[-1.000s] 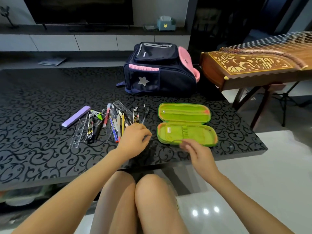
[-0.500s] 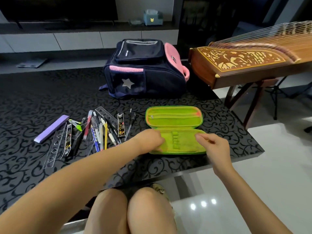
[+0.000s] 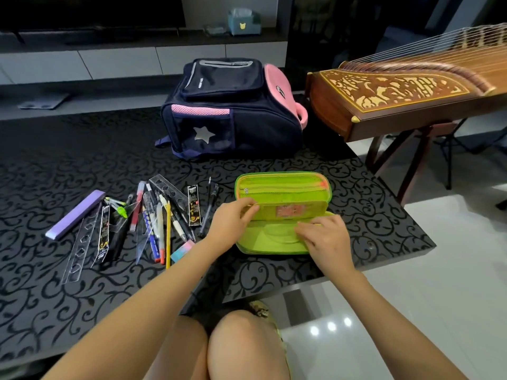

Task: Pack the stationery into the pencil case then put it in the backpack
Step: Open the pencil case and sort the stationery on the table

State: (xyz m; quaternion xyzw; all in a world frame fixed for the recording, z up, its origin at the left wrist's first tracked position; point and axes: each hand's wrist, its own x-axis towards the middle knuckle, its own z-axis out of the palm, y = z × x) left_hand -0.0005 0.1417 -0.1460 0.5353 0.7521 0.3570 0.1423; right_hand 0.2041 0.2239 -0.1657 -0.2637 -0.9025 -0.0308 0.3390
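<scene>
A green pencil case (image 3: pixel 284 185) lies open on the black patterned table (image 3: pixel 55 165). My left hand (image 3: pixel 233 220) pinches the left end of its inner flap (image 3: pixel 285 212), which stands lifted. My right hand (image 3: pixel 325 239) rests over the case's near half with fingers bent at the flap's lower edge. Left of the case lie loose stationery: several pens and pencils (image 3: pixel 162 215), clear rulers (image 3: pixel 82 242), a purple box (image 3: pixel 75 213) and a pastel eraser (image 3: pixel 182 250). A navy and pink backpack (image 3: pixel 233 108) stands behind.
A wooden stringed instrument (image 3: pixel 397 91) on a stand sits at the right, past the table's edge. A low cabinet (image 3: pixel 123 58) runs along the back wall with a tissue box (image 3: pixel 244 21). My knees (image 3: pixel 219 349) are below the table's near edge.
My left hand went from the stationery pile to the case. The inner flap, flat before, is now lifted up between both hands. The camera view shifted closer.
</scene>
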